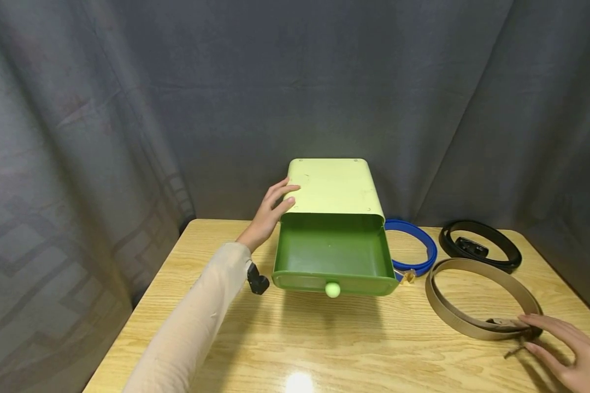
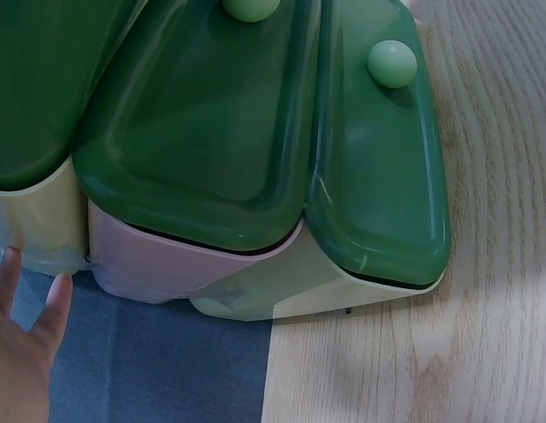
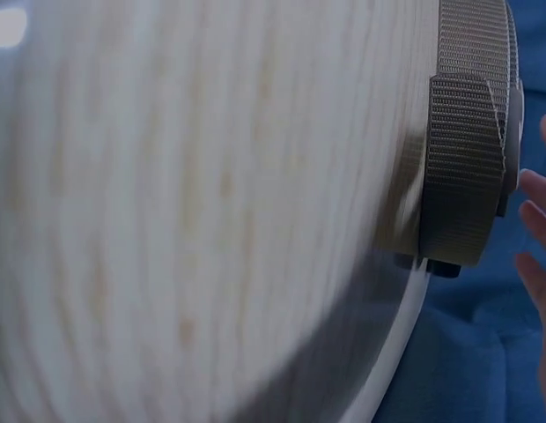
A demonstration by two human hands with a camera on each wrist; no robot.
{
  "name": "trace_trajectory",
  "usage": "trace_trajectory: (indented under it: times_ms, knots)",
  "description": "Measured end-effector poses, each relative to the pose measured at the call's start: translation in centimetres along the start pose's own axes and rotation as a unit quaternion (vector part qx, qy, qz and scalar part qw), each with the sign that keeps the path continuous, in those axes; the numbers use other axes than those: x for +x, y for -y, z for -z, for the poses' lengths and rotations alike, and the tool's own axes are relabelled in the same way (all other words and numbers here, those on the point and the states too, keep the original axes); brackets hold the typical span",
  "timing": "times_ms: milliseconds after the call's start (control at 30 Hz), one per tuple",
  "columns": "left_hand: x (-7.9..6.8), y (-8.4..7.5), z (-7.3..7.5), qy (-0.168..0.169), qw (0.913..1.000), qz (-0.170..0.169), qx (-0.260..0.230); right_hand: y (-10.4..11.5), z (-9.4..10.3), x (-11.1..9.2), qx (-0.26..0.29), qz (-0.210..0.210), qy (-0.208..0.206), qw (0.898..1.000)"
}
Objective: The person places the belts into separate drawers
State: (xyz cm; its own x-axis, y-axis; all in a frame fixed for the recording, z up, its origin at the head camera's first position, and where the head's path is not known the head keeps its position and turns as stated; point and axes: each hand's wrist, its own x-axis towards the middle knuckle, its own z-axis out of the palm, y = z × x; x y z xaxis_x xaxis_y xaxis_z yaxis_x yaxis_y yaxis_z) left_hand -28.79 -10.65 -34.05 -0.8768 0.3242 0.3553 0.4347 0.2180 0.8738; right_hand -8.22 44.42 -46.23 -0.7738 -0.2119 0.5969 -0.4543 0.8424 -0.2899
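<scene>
A stacked drawer unit [image 1: 331, 188] with a pale yellow top stands at the table's back. Its top green drawer [image 1: 364, 286] is pulled out with nothing inside, a round pale knob on its front. My left hand [image 1: 267, 213] rests on the unit's upper left edge with fingers extended. At the right, a coiled tan webbing belt [image 1: 464, 326] stands on its edge on the table. My right hand [image 1: 577, 349] is at the belt's buckle end, thumb and fingers spread apart beside it. In the right wrist view the fingertips are close to the woven strap [image 3: 467, 167].
Behind the tan belt lie a coiled black belt [image 1: 501, 240] and a coiled blue belt [image 1: 425, 240] with a gold buckle, close to the unit's right side. Two lower green drawers [image 2: 202, 132] are closed. A grey curtain [image 1: 295, 82] hangs behind the wooden table [image 1: 255, 349].
</scene>
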Motion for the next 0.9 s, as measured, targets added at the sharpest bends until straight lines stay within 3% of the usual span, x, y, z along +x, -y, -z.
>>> trace_trajectory:
  times_ms: [233,467,767,900]
  knots:
    - [-0.1,0.2,0.2,-0.001,1.0,-0.003,0.005,-0.3,-0.5,-0.6,-0.005,-0.032,0.064,0.997]
    - [-0.1,0.3,0.4,-0.003,0.9999,-0.01,0.001,-0.1,-0.9,0.4,-0.018,-0.002,0.06,0.998]
    - [0.0,0.1,0.2,0.003,1.0,-0.009,-0.002,0.7,-1.6,1.7,-0.024,-0.041,0.091,0.995]
    - [-0.2,-0.9,0.1,0.011,0.9998,-0.003,-0.016,0.9,-1.9,2.1,-0.001,-0.068,0.114,0.991]
